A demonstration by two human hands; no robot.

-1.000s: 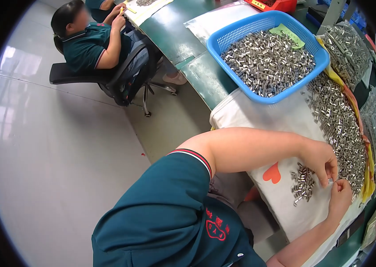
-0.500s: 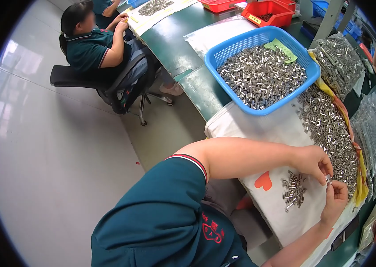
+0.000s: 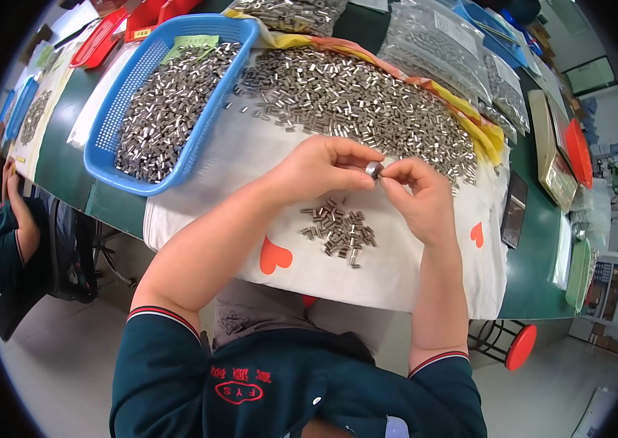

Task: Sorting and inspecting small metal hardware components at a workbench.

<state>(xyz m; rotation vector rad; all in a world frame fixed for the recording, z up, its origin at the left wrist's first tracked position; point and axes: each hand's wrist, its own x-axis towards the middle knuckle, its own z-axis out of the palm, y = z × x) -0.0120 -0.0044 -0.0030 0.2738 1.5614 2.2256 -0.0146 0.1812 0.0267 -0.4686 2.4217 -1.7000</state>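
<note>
A small shiny metal sleeve (image 3: 374,169) sits between the fingertips of both hands, held just above the white cloth (image 3: 243,179). My left hand (image 3: 323,169) pinches it from the left with thumb and forefinger. From the other side my right hand (image 3: 422,193) has its thumb and forefinger pressed together against it; whether a second small part is in that pinch I cannot make out. Below the hands lies a little heap of metal sleeves (image 3: 338,228). Beyond them a wide pile of the same sleeves (image 3: 356,91) covers the far part of the cloth.
A blue perforated basket (image 3: 97,152) full of metal parts stands at left. Plastic bags of parts (image 3: 433,44) lie at the back, behind a yellow and orange cloth edge (image 3: 495,139). A dark phone (image 3: 515,209) rests at right. Another person (image 3: 13,226) sits at far left.
The view has swung round to the right, bringing my hands to the middle and the basket to the left. Both hands are still together at their fingertips over the cloth.
</note>
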